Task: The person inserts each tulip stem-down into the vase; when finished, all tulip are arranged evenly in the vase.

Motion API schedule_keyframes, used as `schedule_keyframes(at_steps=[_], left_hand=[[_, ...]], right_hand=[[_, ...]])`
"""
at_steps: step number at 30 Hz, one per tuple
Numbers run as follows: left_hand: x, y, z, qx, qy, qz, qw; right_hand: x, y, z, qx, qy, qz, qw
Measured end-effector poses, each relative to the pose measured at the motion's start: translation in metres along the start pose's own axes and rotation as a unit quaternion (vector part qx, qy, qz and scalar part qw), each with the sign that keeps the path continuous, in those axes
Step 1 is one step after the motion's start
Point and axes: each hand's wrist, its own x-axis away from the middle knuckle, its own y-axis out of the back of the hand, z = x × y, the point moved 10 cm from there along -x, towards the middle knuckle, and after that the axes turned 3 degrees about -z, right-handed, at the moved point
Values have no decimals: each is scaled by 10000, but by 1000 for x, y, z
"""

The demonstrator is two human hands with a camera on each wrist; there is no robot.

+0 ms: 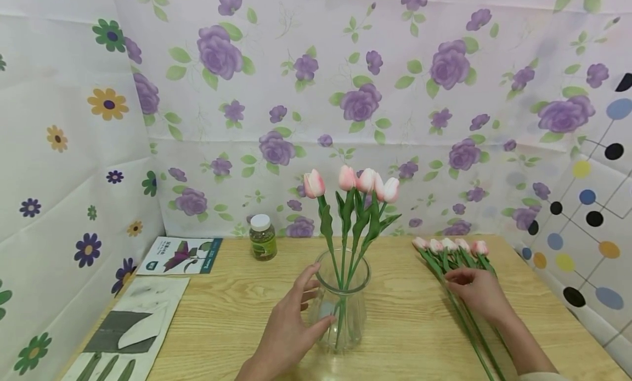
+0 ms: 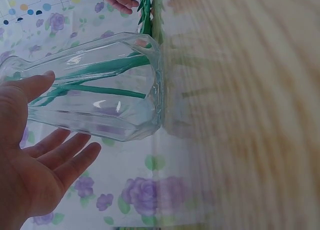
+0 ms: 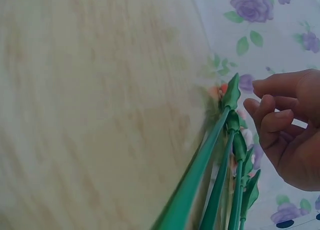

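Note:
A clear glass vase (image 1: 362, 309) stands upright on the table, holding several pink-and-white tulips (image 1: 347, 178) whose green stems cross inside it. Beside its left side is my left hand (image 1: 291, 320), thumb and fingers spread around the glass. In the left wrist view the thumb of that hand (image 2: 35, 165) overlaps the vase (image 2: 110, 110); whether it touches I cannot tell. Over a bunch of more tulips (image 1: 436, 255) lying on the right hovers my right hand (image 1: 479, 293). The right wrist view shows this hand (image 3: 290, 130) with loosely bent fingers and nothing between them, just above the green leaves (image 3: 240, 145).
Behind the vase to the left stands a small jar with a white lid (image 1: 263, 238). A printed booklet (image 1: 180, 256) and a grey-and-white printed sheet (image 1: 133, 326) lie along the left edge of the wooden table (image 1: 222, 304). Floral cloth (image 1: 316, 112) hangs at the back and sides.

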Motion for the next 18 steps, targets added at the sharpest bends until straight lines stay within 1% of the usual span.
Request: schedule_keyframes(at_steps=[1,8,11,18], left_hand=[[0,0,0,-8,-1,4,10000],[0,-1,1,3,-5,11,10000],[0,-1,1,3,-9,22,10000],[0,0,0,-12,-30,7,10000]], right_hand=[[0,-1,-1,28,-12,-4,10000],[2,-7,-12,-38,-450,174,9988],[3,-9,-14,-83,-517,229,9984],[0,-11,-15,-42,-492,236,9985]])
